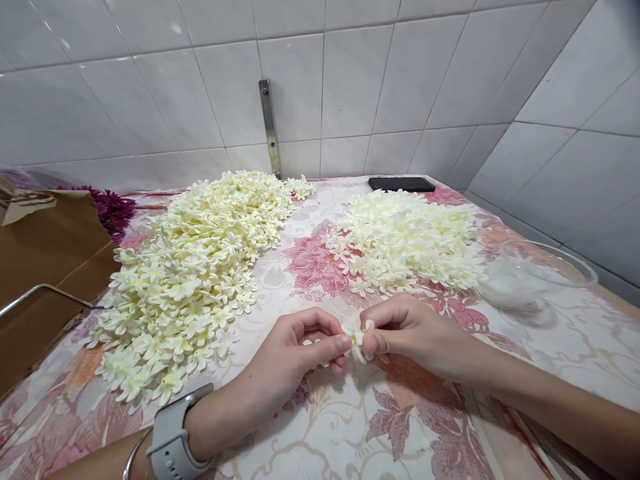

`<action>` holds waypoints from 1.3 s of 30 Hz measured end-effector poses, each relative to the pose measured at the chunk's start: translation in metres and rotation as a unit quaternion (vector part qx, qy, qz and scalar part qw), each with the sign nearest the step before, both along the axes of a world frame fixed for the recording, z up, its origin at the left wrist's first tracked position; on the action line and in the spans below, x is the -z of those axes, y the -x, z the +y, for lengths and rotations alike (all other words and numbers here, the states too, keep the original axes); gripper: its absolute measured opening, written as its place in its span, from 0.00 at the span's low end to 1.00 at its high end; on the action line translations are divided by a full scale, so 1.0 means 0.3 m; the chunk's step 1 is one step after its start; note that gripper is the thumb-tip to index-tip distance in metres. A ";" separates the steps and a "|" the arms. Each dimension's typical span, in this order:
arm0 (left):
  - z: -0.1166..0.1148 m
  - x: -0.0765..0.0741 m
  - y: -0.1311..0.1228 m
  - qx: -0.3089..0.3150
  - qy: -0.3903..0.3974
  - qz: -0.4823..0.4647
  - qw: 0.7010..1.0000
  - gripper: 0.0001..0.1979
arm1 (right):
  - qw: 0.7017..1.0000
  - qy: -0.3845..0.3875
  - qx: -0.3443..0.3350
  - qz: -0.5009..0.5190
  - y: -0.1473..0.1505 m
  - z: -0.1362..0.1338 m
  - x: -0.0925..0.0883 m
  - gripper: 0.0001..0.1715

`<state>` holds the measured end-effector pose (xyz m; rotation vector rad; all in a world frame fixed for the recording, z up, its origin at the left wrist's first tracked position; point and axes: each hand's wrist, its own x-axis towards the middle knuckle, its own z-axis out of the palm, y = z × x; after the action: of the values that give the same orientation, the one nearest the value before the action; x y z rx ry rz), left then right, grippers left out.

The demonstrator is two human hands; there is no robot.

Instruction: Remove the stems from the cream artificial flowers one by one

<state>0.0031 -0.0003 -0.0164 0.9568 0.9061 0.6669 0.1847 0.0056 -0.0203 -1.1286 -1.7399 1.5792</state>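
Between my two hands, low over the middle of the table, is a small white flower [357,338] with a pale yellow centre. My left hand [311,343] pinches it from the left with thumb and forefinger; more white petals show inside its curled fingers. From the right, my right hand [400,328] pinches the same flower between thumb and forefinger. To the left lies a large heap of pale yellow-white flowers [200,260]. A smaller heap of whiter flowers [415,240] spreads just beyond my right hand.
A clear bowl [537,277] with whitish contents stands at the right. A black phone [401,184] lies at the back edge. Far left are a brown cardboard box [55,253] and purple flowers [113,210]. A floral cloth [280,427] covers the table against a tiled wall.
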 end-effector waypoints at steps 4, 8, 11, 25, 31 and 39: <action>-0.004 0.000 -0.002 -0.004 0.001 -0.007 1.000 0.11 | 0.999 0.013 0.010 0.035 -0.001 0.003 0.005 0.30; -0.006 0.009 0.005 -0.004 0.000 0.008 1.000 0.11 | 0.992 0.090 0.034 0.085 0.005 -0.004 0.029 0.33; -0.009 0.010 0.010 -0.003 -0.012 0.030 0.999 0.09 | 0.984 0.122 0.039 0.123 0.011 -0.011 0.042 0.34; -0.012 -0.010 0.001 -0.035 -0.062 0.025 0.997 0.02 | 0.980 0.165 0.014 0.111 0.002 -0.013 0.033 0.28; -0.004 0.000 0.003 -0.031 -0.045 0.024 0.998 0.03 | 0.983 0.149 0.018 0.101 -0.002 -0.011 0.029 0.31; -0.003 0.014 0.000 -0.071 0.006 0.040 0.997 0.06 | 0.885 -0.305 0.228 -0.267 -0.054 0.028 -0.022 0.32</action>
<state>0.0032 -0.0012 -0.0205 0.9196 1.0554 0.7466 0.2008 0.0139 -0.0136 -1.5545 -1.8981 0.3915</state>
